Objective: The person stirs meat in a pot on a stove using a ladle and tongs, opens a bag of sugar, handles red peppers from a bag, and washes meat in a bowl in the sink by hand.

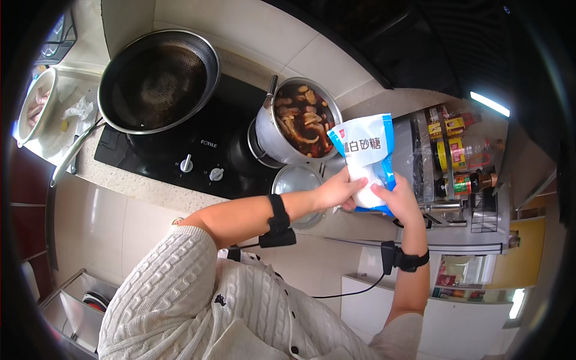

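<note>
My left hand (340,189) and my right hand (396,196) hold a white and blue plastic bag (365,146) with white contents between them. Both thumbs press on the bag's lower front, which bears printed writing above them. Just left of the bag, a metal pot (278,132) stands on the black gas hob (231,155). In the pot, brown pieces of food (310,119) lie in dark liquid. A clear round lid (297,182) lies below the pot, partly hidden by my left forearm.
A large wok (157,87) rests on the hob's left side, its handle over the counter edge. Farther left are a knife (74,157), crumpled plastic (81,109) and a white basket (48,105) of raw meat. Bottles (465,183) stand at the right. A dark range hood (382,40) hangs above.
</note>
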### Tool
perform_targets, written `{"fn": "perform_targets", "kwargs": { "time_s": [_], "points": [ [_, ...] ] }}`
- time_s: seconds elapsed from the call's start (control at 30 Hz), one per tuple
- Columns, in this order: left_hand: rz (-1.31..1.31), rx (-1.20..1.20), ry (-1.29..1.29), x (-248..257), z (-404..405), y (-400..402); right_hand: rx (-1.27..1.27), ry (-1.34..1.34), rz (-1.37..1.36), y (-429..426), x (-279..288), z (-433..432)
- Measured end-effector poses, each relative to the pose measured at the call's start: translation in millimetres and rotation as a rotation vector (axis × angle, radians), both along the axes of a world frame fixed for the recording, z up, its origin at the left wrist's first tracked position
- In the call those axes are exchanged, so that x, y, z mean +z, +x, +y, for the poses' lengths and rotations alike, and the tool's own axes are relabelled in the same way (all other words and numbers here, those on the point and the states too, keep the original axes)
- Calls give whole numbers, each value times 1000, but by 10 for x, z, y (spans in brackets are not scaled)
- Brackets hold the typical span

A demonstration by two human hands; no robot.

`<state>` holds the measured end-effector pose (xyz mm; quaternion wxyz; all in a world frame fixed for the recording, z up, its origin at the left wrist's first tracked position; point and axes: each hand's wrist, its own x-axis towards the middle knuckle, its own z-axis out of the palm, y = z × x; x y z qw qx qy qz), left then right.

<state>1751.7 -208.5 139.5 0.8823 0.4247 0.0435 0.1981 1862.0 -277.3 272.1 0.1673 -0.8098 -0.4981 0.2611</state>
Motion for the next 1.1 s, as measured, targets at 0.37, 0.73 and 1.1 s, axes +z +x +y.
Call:
{"fn": "perform_targets", "kwargs": {
  "time_s": [0.37, 0.73, 1.1],
  "points": [
    [64, -8, -31, -28, 27, 32, -64, -82, 36, -99, 49, 114],
    [106, -22, 19, 58, 94, 25, -86, -68, 97, 1, 26, 123],
    [173, -58, 157, 219, 198, 113, -143, 53, 151, 89, -3, 7]
  ]
}}
